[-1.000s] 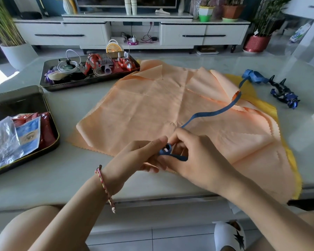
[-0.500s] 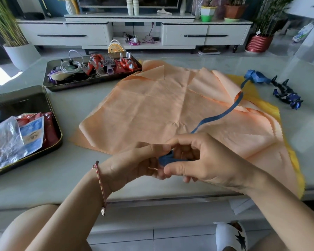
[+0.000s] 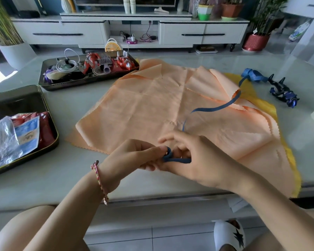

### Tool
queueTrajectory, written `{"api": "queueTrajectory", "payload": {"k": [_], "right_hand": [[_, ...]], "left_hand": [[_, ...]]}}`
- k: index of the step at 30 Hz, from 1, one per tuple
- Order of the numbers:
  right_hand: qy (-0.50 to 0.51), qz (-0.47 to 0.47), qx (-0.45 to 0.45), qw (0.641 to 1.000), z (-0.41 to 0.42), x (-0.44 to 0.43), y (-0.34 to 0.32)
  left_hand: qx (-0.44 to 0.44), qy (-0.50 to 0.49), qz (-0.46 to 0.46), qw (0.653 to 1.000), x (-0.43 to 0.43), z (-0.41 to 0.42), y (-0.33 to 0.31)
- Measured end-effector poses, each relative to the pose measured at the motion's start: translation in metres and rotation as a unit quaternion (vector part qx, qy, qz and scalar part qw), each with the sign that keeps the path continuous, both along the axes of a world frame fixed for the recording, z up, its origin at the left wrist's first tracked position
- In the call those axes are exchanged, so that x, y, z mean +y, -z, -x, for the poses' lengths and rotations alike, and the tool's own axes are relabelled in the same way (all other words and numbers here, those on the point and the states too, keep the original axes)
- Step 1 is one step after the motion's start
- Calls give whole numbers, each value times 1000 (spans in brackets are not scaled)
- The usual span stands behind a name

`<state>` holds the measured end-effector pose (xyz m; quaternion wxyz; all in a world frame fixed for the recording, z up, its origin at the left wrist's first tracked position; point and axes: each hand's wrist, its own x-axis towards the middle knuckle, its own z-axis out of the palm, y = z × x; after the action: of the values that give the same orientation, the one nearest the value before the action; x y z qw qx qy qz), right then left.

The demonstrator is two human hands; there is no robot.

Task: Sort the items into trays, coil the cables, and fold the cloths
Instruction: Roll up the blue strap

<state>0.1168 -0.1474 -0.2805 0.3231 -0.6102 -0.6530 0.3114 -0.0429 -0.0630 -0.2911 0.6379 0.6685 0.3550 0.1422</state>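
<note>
**Supervisor:** Which step is in hand?

**Operator:** Coiling, in my judgement. I see the flat blue ribbon-like cable point(image 3: 216, 108) with a small started loop point(image 3: 168, 154) pinched between the thumb and fingers of the left hand point(image 3: 134, 156). The right hand point(image 3: 194, 160) has its fingers curled round the strand just beside that loop.

**Supervisor:** And the rest of the cable?

**Operator:** It trails away beyond the right hand to a loose bundle point(image 3: 254, 76) far off to that hand's right. The next move calls for drawing that slack in, turn by turn.

**Supervisor:** Obstructions?

**Operator:** The strand lies across the unfolded, creased orange cloth point(image 3: 143, 109), which overlies a yellow cloth point(image 3: 261, 105); it may drag a fold. A dark blue toy figure point(image 3: 283, 93) lies beside the bundle. Two dark metal trays, one with cables and toys point(image 3: 91, 83) and one with packets point(image 3: 57, 140), sit left of the left hand.
</note>
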Motion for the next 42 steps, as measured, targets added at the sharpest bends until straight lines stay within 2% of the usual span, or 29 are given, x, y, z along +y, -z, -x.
{"api": "queueTrajectory", "payload": {"k": [4, 7, 9, 11, 13, 15, 17, 19, 21, 25, 29, 31, 33, 35, 37, 39, 41, 42], "right_hand": [[-58, 51, 33, 996, -5, -1, -5], [-3, 6, 5, 1000, -2, 0, -1], [48, -45, -69, 995, 1, 0, 0], [72, -87, -180, 977, 4, -2, 0], [73, -119, -245, 959, 6, -2, 1], [68, -141, -266, 951, 7, -1, 2], [66, -170, -289, 940, 7, -2, 4], [70, -184, -314, 929, 7, -2, 5], [71, -158, -290, 941, 6, -1, 4], [9, -13, -110, 994, -1, 2, 3], [-53, 64, 6, 996, -6, 0, -3], [-49, 69, 28, 996, -5, -1, -3], [-22, 41, 3, 999, -4, 0, -2], [16, -11, -63, 998, -1, 0, -1], [46, -65, -165, 983, 3, -2, 1], [56, -119, -273, 953, 5, -3, 2], [61, -136, -296, 944, 6, -3, 2], [63, -121, -273, 952, 6, -3, 0]], "left_hand": [[38, 44, 23, 998, 0, 2, -3], [-7, 11, 56, 998, -7, -5, 0], [-42, -10, 72, 996, -11, -8, 2], [-49, -16, 42, 998, -15, -11, 4], [-64, -37, 23, 997, -17, -13, 6], [-105, -68, 70, 990, -17, -14, 9], [-152, -97, 163, 970, -17, -14, 10], [-165, -112, 208, 958, -16, -14, 10], [-140, -116, 190, 965, -14, -12, 9], [-52, -85, 102, 990, -6, -3, 5], [15, 28, 39, 999, -1, 6, -5], [4, 26, 38, 999, 0, 7, -5], [-34, -21, 73, 997, -1, 3, -1], [-72, -65, 127, 987, -4, -2, 3], [-100, -78, 174, 976, -9, -6, 6], [-119, -92, 185, 971, -12, -9, 8], [-126, -111, 180, 969, -10, -8, 9], [-121, -111, 178, 970, -8, -7, 8]]}}
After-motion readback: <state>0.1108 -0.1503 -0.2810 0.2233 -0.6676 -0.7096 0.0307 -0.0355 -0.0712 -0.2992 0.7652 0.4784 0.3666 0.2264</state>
